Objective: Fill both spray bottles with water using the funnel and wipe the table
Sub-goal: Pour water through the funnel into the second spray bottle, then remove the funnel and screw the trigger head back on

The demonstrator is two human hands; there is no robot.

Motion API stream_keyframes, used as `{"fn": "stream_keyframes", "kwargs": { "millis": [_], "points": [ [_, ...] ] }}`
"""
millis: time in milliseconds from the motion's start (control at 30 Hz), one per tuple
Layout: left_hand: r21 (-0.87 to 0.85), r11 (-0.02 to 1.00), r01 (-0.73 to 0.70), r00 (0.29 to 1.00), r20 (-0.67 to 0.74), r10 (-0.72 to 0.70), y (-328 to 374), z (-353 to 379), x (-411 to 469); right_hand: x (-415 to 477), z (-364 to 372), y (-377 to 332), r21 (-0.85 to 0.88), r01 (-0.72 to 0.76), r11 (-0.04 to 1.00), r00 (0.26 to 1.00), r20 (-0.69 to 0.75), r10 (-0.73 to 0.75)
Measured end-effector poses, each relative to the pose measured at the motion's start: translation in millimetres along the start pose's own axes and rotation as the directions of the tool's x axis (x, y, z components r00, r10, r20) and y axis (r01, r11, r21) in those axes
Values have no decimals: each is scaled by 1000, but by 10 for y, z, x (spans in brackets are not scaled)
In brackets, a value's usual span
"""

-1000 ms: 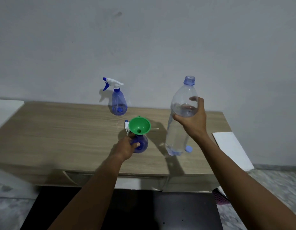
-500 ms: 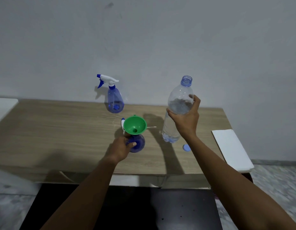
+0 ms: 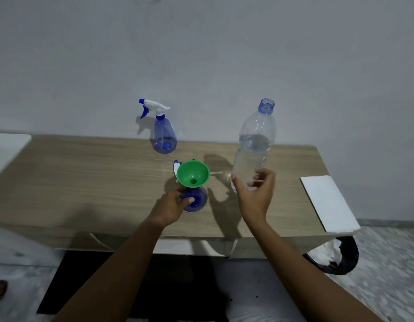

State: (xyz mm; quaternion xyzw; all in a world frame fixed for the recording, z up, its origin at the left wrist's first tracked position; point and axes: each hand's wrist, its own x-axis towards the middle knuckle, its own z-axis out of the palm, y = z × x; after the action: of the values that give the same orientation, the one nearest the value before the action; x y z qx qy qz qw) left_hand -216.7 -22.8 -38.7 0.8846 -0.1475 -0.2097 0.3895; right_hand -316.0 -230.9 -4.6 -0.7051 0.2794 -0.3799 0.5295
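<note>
Surface: wood-grain table (image 3: pixel 85 177) set against a plain grey wall (image 3: pixel 201 54); speckled floor (image 3: pixel 391 263) to the right, dark mat (image 3: pixel 136 287) below the front edge. A white slab (image 3: pixel 329 201) lies on the table's right end, overhanging its edge.

Hard to make out: the right hand (image 3: pixel 254 196) is motion-blurred at the base of the clear water bottle (image 3: pixel 254 145); fingers curl loosely in front of it, but whether they grip or merely touch, I cannot tell. The bottle's foot is hidden behind that hand. A detached sprayer head (image 3: pixel 175 167) is mostly covered by the funnel. A dark curved object at lower right is unidentifiable.

Grip: the left hand (image 3: pixel 171 205) is clasped round the near spray bottle (image 3: pixel 194 198), thumb across its blue body. The green funnel (image 3: pixel 193 174) sits in that bottle's neck, directly above the grip. The water bottle, uncapped and partly full, stands upright just right of the grip. The 2nd spray bottle (image 3: pixel 164 135), sprayer fitted, stands beyond the grip near the wall, well apart.
</note>
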Motion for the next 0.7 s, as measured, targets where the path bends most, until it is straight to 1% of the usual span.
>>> {"fn": "stream_keyframes", "kwargs": {
  "millis": [33,67,133,167,200,267,333,500,567,633,700],
  "points": [
    [6,1000,-9,1000,10,9,-35,1,-8,-61,34,25,80,-65,995,988,142,53],
    [13,1000,-15,1000,22,15,-81,2,-8,-95,72,38,108,-125,986,948,305,87],
    [31,999,-24,999,44,22,-161,15,0,-121,150,26,53,-161,986,815,571,102],
    [39,999,-29,998,53,27,-177,18,-11,-129,197,9,29,-149,988,753,651,95],
    [48,998,-35,998,58,32,-173,19,-34,-134,243,-9,23,-144,989,712,697,87],
    [63,997,-54,997,62,50,-155,21,-73,-145,309,-46,35,-152,988,683,727,79],
    [56,997,-50,997,60,47,-157,23,-97,-146,358,-91,45,-162,986,678,731,78],
    [55,998,-26,999,49,24,-280,73,-102,-179,397,-119,85,-202,976,691,718,81],
    [57,997,-54,998,25,53,-272,66,-139,-155,384,-187,131,-258,957,697,711,91],
    [45,996,-77,997,-3,77,-297,49,-144,-77,384,-311,190,-301,935,722,686,92],
    [9,997,-73,997,-16,73,-333,7,-134,51,377,-412,225,-296,928,773,627,95]
  ]
}}
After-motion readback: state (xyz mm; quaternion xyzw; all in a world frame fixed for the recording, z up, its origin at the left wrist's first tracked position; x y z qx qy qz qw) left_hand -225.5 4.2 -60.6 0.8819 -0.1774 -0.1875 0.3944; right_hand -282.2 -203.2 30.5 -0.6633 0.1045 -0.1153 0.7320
